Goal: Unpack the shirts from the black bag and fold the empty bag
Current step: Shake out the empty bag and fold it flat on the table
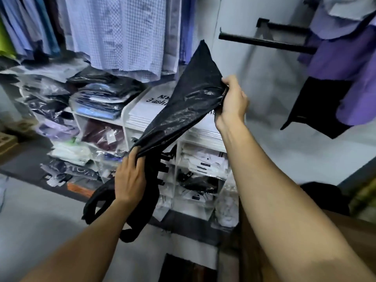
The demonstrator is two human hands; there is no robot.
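Shelves (130, 119) behind; bag (183, 110) between raised hands.

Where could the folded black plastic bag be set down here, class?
Free: the pale floor left of the left hand, below the dark mat. Crowded: the white cubby shelf and its top, stacked with wrapped shirts and white boxes.

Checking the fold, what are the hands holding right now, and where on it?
Both hold the black bag. The right hand pinches its upper edge below a raised corner; the left hand grips the bunched lower part, above the dangling handles.
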